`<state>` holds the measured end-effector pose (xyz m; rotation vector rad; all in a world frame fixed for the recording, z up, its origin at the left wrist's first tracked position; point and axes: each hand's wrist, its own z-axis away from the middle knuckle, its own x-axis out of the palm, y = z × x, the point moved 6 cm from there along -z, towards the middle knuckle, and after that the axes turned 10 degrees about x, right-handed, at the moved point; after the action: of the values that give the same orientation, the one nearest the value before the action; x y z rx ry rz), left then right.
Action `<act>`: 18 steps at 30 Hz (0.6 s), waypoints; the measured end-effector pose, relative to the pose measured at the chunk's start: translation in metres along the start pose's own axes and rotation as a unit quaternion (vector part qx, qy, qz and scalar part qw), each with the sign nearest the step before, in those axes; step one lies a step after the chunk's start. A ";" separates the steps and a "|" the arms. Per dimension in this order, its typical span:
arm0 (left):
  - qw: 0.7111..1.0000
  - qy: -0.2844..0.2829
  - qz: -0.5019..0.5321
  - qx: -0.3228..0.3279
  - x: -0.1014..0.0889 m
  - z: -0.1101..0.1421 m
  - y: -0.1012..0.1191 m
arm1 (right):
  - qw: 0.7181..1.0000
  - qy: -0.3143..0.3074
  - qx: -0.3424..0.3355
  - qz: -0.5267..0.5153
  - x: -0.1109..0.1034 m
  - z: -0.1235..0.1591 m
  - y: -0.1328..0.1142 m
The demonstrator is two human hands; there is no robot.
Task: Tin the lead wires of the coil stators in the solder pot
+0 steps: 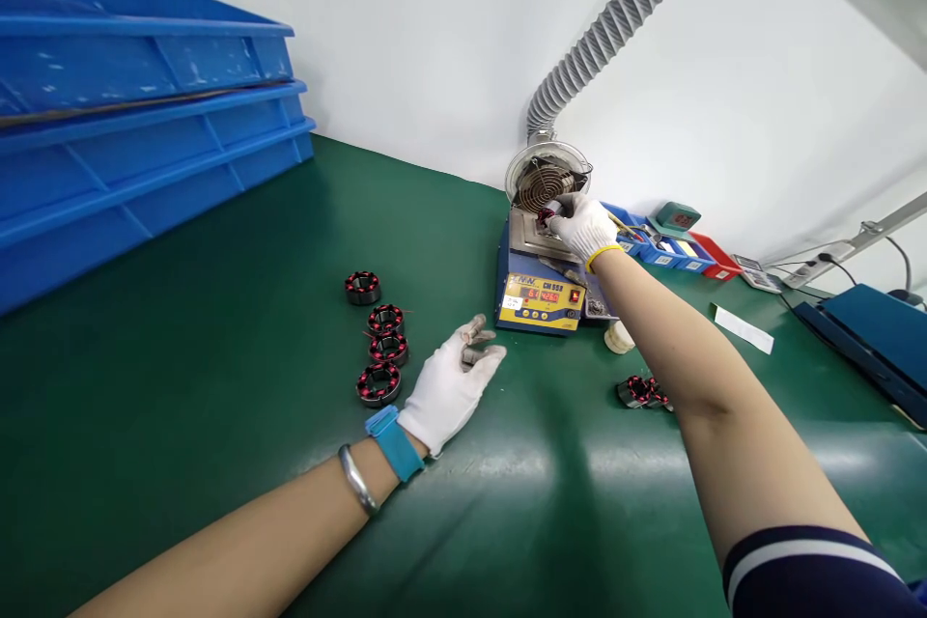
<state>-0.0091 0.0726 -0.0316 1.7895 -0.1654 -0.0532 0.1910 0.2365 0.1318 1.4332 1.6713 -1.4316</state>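
Site is a small-parts assembly workshop. Evidence: a blue-and-yellow heated unit with red digital readout (542,302) beneath a ribbed grey extraction duct (615,29), black ring-shaped wound coils with red segments (379,384) on a green tabletop (275,241), and stacked blue plastic crates (145,135).

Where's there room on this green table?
The smooth green tabletop is bare between the blue plastic crates and four black-red rings, and between the white-gloved left hand and the far-right rings. It's crowded around the boxy blue-yellow machine.
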 end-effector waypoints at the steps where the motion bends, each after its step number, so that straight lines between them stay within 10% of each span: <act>1: 1.000 -0.001 -0.001 -0.001 0.000 0.000 0.000 | 1.000 0.009 0.000 0.011 0.002 0.000 0.000; 18: 1.000 -0.013 -0.017 -0.010 0.000 0.000 0.004 | 0.999 0.029 -0.011 0.029 -0.001 0.000 -0.001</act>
<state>-0.0092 0.0715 -0.0278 1.7730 -0.1526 -0.1025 0.1905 0.2362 0.1333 1.5127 1.6617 -1.3484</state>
